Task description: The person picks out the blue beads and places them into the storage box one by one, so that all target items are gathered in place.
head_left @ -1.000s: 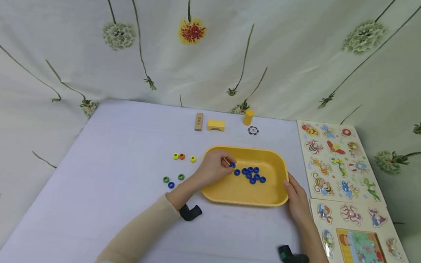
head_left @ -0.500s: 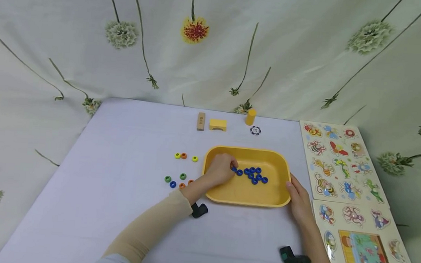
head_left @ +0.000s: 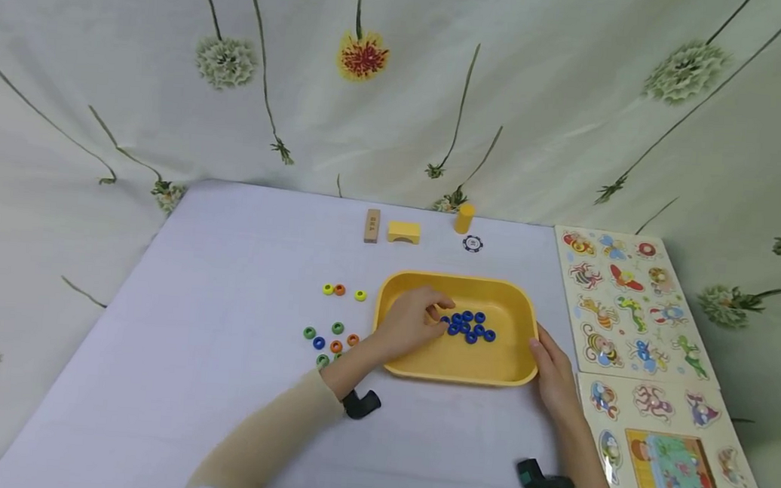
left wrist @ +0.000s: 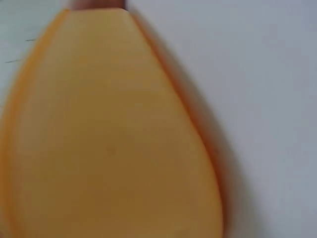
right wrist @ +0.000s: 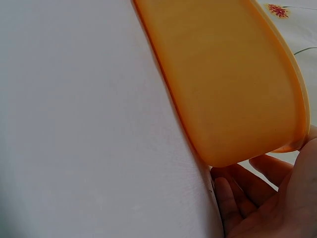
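A yellow plastic tray (head_left: 463, 366) lies on the white-covered table, a cluster of blue ring-shaped beads (head_left: 479, 330) inside it. My left hand (head_left: 412, 325) reaches over the tray's left side, thumb and index finger parted right at the cluster's left edge, with a blue bead partly showing between them. At the other end, my right hand (head_left: 552, 369) holds the tray's right rim, thumb on top. In the right wrist view its fingers (right wrist: 270, 168) lie along the outside of that end. The left wrist view is blurred and shows mostly tray.
Green, orange, yellow and blue beads (head_left: 338, 328) lie loose left of the tray. Behind it stand a brown block (head_left: 372, 226), a yellow arch block (head_left: 403, 233), a yellow cylinder (head_left: 464, 219) and a poker chip (head_left: 473, 244). Picture puzzle boards (head_left: 631, 306) line the right edge.
My left hand, which pinched a blue bead, has lowered it to the left of the cluster, and its fingers have parted. The right hand stays on the rim.
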The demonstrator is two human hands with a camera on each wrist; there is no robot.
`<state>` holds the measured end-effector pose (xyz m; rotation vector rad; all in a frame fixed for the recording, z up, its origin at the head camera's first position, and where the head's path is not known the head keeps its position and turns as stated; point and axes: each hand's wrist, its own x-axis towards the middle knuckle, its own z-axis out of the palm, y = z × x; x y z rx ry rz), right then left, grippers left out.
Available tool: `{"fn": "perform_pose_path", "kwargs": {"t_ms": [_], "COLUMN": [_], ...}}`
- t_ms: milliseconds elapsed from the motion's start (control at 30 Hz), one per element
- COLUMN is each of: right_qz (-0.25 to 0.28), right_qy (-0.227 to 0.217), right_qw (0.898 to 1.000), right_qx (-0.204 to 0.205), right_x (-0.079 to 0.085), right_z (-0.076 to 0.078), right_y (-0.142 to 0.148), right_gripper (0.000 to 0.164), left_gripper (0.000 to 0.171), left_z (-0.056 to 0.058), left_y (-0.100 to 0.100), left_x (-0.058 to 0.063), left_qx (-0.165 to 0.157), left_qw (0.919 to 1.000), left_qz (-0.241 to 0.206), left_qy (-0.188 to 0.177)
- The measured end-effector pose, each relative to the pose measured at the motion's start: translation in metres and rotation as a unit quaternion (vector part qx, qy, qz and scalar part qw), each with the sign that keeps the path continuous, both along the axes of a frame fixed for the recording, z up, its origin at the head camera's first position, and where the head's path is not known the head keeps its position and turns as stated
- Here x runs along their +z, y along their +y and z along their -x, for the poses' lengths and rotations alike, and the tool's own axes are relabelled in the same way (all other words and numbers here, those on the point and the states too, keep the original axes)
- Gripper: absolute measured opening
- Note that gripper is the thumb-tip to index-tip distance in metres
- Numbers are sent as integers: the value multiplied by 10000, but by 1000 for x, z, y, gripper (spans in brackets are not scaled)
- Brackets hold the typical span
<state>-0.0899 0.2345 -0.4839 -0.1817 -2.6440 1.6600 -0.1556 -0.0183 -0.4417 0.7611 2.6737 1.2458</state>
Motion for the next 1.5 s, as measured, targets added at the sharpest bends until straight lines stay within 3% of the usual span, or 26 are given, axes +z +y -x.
{"fn": "perform_pose_path", "kwargs": {"t_ms": [100,200,300,400,467,567,700,767,933,1067,1200,1333,1433,1500], "right_qz": [-8,1,-21,-20,-23,-43,-45,-21,-17,-21,-6,-13,22,57], "right_qy": [-17,38,62,73,65,46,22,27,21,19,53,85,97,96], "right_qw": [10000,10000,10000,10000,10000,10000,10000,10000,10000,10000,10000,10000,9999,9999], "right_qx": [7,-8,-3,5,3,-15,-45,-60,-75,-71,-55,-41,-19,-10], "right_x": [1,3,4,4,3,1,-1,-1,-1,-1,-1,-2,-2,-2], "right_z": [-1,-1,-1,-1,-1,-1,0,0,0,-1,-1,-1,-1,0], "right_y": [-1,-2,-1,-1,-1,0,0,0,0,0,0,1,0,0], "right_gripper": [50,48,48,48,48,50,52,53,54,54,53,51,51,50], "left_gripper": [27,25,26,27,27,30,30,28,27,24,26,24,22,22], "left_z": [-21,-40,-53,-59,-61,-57,-52,-53,-61,-63,-60,-59,-59,-60], "left_y": [-16,-41,-74,-109,-131,-163,-188,-189,-179,-173,-169,-166,-165,-165], "left_x": [9,16,18,13,5,-24,-57,-58,-46,-49,-57,-59,-57,-54], "left_qx": [-84,48,440,985,1381,1772,2240,2394,2467,2553,2562,2590,2598,2614], "left_qw": [9971,9924,9875,9805,9739,9631,9540,9532,9575,9613,9658,9649,9640,9640], "left_qz": [-652,-1101,-1375,-1524,-1567,-1661,-1550,-1427,-1390,-1023,-336,135,266,119], "left_qy": [371,548,639,753,892,1158,1254,1169,557,141,212,407,504,474]}}
